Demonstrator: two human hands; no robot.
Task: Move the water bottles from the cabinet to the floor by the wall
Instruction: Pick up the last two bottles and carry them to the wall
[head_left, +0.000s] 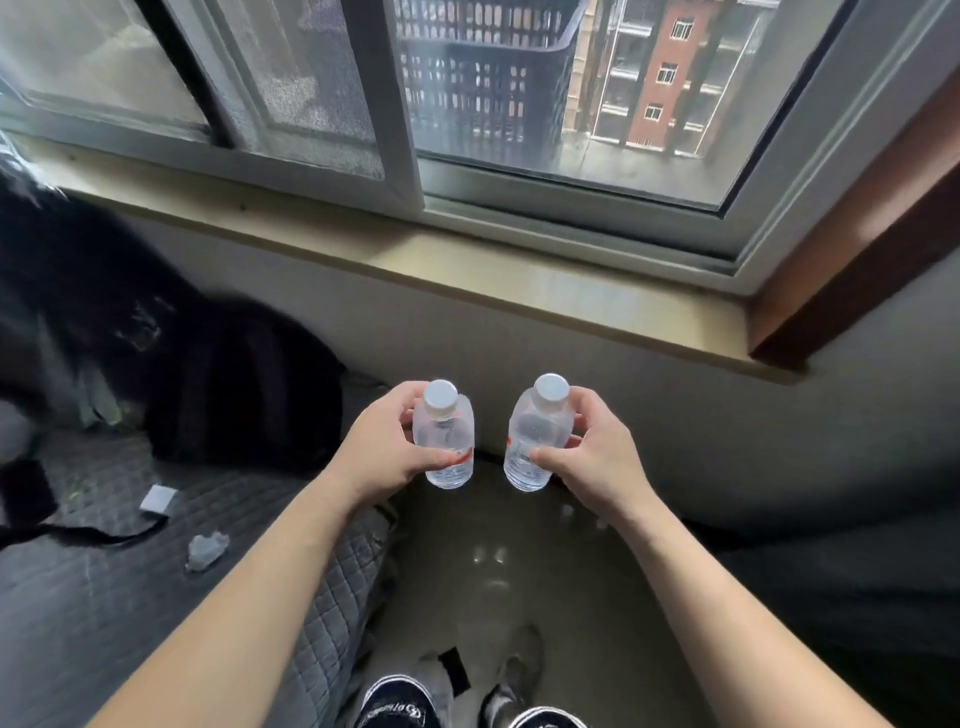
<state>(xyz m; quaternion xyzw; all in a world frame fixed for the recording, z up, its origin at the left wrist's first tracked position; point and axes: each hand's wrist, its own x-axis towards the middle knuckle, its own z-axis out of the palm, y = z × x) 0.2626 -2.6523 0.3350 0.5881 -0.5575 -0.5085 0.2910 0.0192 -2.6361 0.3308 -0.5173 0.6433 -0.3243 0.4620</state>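
Both forearms reach forward from the camera. The left hand (387, 447) wraps its fingers round the left water bottle (448, 441), and the right hand (597, 454) pinches the right water bottle (531, 441). The bottles are upright, white-capped and side by side between the hands, over the glossy floor (498, 571) near the wall (571, 353). A quilted bed (104, 597) lies left of the hands.

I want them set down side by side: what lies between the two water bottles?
Nothing solid: in the head view, the gap between the left bottle and the right bottle shows only the wall and bare floor below.
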